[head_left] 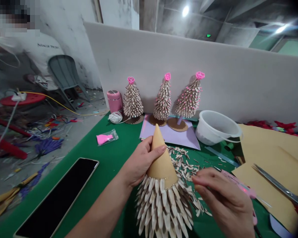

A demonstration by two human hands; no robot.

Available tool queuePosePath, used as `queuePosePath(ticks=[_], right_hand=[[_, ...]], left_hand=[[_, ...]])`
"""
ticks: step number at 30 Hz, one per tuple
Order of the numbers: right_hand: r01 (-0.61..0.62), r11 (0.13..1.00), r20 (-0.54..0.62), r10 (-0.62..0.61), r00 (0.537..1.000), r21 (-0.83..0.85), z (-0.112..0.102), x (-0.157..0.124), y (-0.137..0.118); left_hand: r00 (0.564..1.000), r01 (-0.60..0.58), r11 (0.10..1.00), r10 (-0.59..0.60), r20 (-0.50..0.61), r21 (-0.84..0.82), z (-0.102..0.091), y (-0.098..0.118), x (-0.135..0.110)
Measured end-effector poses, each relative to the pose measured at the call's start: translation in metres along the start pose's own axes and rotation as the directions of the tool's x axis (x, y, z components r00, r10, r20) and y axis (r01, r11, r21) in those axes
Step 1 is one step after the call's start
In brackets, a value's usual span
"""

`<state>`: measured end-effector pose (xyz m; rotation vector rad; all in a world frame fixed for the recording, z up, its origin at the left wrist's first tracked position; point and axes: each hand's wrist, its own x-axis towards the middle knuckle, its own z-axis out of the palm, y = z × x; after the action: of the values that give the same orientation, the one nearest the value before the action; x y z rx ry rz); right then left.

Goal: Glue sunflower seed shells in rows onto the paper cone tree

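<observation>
My left hand point(141, 162) is wrapped round the upper part of a tan paper cone point(161, 165), with the thumb on its front. Overlapping rows of pale seed shells point(161, 208) cover the cone's lower part; its top is bare, with a glossy line along the upper shell edge. My right hand point(223, 198) is closed in a pinch just right of the cone, apart from it. What its fingertips hold is too small to make out. Loose seed shells point(181, 162) lie behind the cone. A pink glue gun point(238, 183) is partly hidden behind my right hand.
Three shell-covered trees point(133, 102) with pink tops stand at the back. Nearby are a white bucket point(213, 132), a pink jar-like device point(114, 101), scissors point(278, 185), brown paper point(270, 145), a pink packet point(106, 137) and a phone point(62, 195). A person sits at far left.
</observation>
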<state>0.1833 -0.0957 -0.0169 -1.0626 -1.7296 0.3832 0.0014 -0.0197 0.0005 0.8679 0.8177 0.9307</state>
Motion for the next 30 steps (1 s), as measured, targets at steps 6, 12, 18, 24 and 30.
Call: queuePosePath(ticks=[6, 12, 18, 24, 30], right_hand=[[0.132, 0.988, 0.116, -0.122, 0.986, -0.081, 0.009, 0.006, -0.006], [0.281, 0.946, 0.199, -0.247, 0.948, -0.163, 0.011, 0.007, -0.002], [0.325, 0.929, 0.252, -0.277, 0.927, -0.175, 0.013, 0.007, -0.003], [0.37, 0.903, 0.247, -0.316, 0.916, -0.218, 0.015, 0.011, -0.009], [0.381, 0.893, 0.267, -0.317, 0.91, -0.239, 0.013, 0.011, -0.01]], left_hand=[[1.0, -0.014, 1.0, 0.013, 0.025, 0.019, 0.0, -0.001, 0.0], [0.999, -0.019, 1.0, 0.019, 0.027, 0.001, 0.002, -0.002, -0.001], [0.999, -0.036, 0.999, 0.036, 0.01, 0.033, 0.003, -0.001, -0.003], [0.999, -0.049, 0.998, 0.049, 0.005, 0.034, 0.002, -0.002, -0.002], [0.999, -0.047, 0.997, 0.047, 0.001, 0.058, 0.002, -0.002, -0.002]])
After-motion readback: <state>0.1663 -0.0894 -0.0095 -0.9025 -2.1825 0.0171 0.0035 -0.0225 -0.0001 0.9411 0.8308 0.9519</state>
